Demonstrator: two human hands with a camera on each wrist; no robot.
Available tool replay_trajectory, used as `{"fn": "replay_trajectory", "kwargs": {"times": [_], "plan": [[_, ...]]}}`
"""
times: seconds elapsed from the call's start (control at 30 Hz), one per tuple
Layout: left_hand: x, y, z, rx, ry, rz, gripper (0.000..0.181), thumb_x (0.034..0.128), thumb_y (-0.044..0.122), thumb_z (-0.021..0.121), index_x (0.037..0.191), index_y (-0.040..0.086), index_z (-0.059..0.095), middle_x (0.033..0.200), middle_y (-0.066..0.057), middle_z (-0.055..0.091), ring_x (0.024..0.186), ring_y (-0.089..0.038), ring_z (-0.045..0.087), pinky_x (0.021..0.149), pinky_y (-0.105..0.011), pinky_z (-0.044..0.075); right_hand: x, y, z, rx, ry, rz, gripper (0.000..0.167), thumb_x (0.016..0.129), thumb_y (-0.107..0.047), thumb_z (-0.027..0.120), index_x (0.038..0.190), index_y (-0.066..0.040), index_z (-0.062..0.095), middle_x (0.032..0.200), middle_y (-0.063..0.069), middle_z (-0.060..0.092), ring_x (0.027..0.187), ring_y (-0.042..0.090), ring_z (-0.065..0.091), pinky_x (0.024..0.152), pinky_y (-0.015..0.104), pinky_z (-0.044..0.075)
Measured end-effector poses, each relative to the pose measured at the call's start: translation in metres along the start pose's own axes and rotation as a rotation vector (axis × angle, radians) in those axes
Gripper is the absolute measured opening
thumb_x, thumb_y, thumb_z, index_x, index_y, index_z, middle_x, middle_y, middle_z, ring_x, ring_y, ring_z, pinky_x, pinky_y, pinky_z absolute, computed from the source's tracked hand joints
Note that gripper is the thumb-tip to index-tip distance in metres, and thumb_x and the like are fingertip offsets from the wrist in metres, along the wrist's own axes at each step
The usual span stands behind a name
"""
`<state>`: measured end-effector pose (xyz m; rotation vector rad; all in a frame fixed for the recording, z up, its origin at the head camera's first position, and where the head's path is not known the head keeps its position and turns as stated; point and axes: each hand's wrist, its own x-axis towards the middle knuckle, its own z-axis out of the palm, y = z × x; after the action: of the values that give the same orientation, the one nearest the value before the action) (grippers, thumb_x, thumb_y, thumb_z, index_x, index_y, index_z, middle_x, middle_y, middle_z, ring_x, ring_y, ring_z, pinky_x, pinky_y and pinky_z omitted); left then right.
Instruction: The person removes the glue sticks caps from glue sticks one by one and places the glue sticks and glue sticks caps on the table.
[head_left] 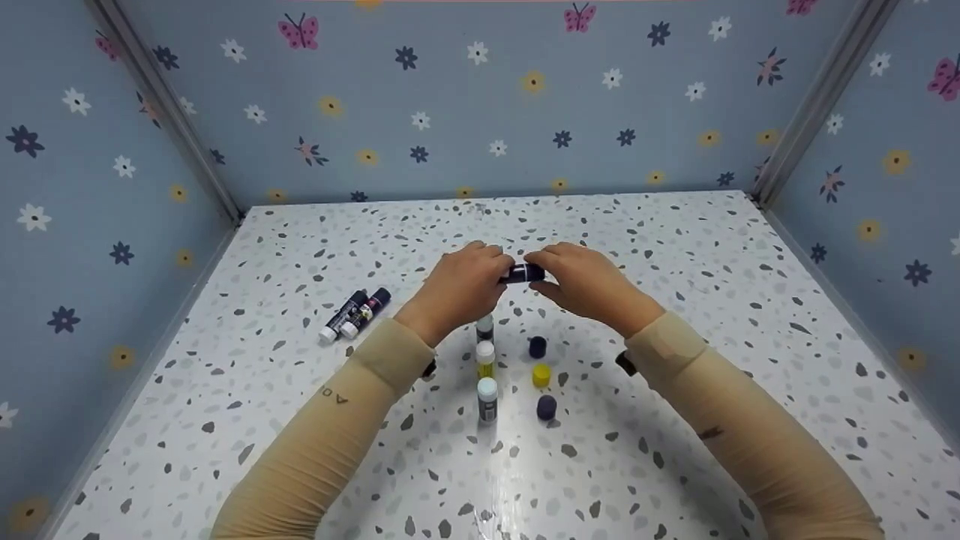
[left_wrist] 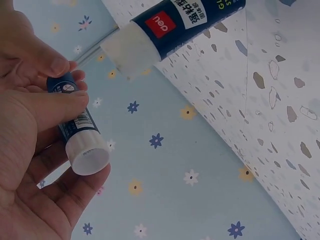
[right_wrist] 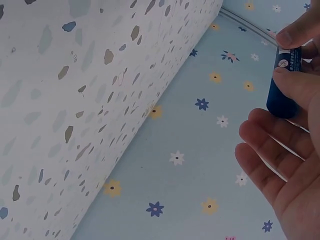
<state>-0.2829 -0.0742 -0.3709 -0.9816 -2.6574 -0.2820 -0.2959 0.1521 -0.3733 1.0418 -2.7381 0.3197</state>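
Observation:
A dark blue glue stick (head_left: 523,274) is held level above the table between both hands. My left hand (head_left: 466,283) grips its body; in the left wrist view the fingers wrap it, with its white base (left_wrist: 88,152) facing the camera. With thumb and fingers, my right hand (head_left: 589,285) pinches the dark blue cap end (right_wrist: 282,100), its other fingers spread loosely. Whether cap and body are joined is hard to tell. Below stand three glue sticks in a row: a far one (head_left: 485,328) partly hidden by the left hand, a yellow-labelled one (head_left: 486,361) and a near one (head_left: 487,401).
Right of the row sit three loose caps: a dark one (head_left: 537,346), a yellow one (head_left: 541,376) and another dark one (head_left: 547,408). Two capped glue sticks (head_left: 366,312) lie side by side at left. Flowered panels (head_left: 480,97) border the speckled table (head_left: 300,450).

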Motion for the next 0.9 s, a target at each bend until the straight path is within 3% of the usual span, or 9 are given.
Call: {"fn": "replay_trajectory", "kwargs": {"times": [0.27, 0.5, 0.73, 0.9], "plan": [[0.001, 0.001, 0.0, 0.03, 0.02, 0.002, 0.017, 0.105, 0.013, 0.069, 0.118, 0.003, 0.074, 0.11, -0.012, 0.076, 0.097, -0.029, 0.07, 0.087, -0.044, 0.063, 0.0, -0.001, -0.003, 0.017, 0.026, -0.03, 0.03, 0.103, -0.013, 0.076, 0.131, -0.004, 0.073, 0.117, 0.016, 0.078, 0.109, 0.034, 0.075, 0.095, 0.049, 0.061], [0.006, 0.003, -0.002, 0.085, 0.014, -0.04, 0.032, 0.1007, 0.024, 0.078, 0.123, 0.003, 0.069, 0.11, -0.012, 0.073, 0.095, -0.029, 0.07, 0.083, -0.045, 0.064, -0.002, -0.005, -0.007, 0.014, 0.049, -0.044, 0.029, 0.102, -0.011, 0.077, 0.129, -0.003, 0.073, 0.117, 0.016, 0.079, 0.109, 0.034, 0.075, 0.096, 0.05, 0.062], [0.01, 0.007, 0.0, 0.111, 0.014, -0.077, 0.021, 0.1038, 0.022, 0.071, 0.111, 0.002, 0.07, 0.098, -0.012, 0.073, 0.085, -0.03, 0.071, 0.075, -0.046, 0.064, -0.005, -0.009, -0.011, 0.045, 0.078, -0.084, 0.027, 0.103, -0.011, 0.076, 0.127, -0.002, 0.073, 0.115, 0.016, 0.079, 0.108, 0.035, 0.075, 0.096, 0.05, 0.061], [0.014, 0.011, 0.001, 0.161, 0.038, -0.07, 0.012, 0.103, 0.015, 0.07, 0.101, 0.003, 0.069, 0.089, -0.013, 0.074, 0.075, -0.031, 0.073, 0.066, -0.047, 0.063, -0.007, -0.013, -0.017, 0.07, 0.097, -0.098, 0.026, 0.104, -0.012, 0.074, 0.128, -0.002, 0.073, 0.117, 0.017, 0.079, 0.11, 0.035, 0.075, 0.097, 0.05, 0.061]]}}
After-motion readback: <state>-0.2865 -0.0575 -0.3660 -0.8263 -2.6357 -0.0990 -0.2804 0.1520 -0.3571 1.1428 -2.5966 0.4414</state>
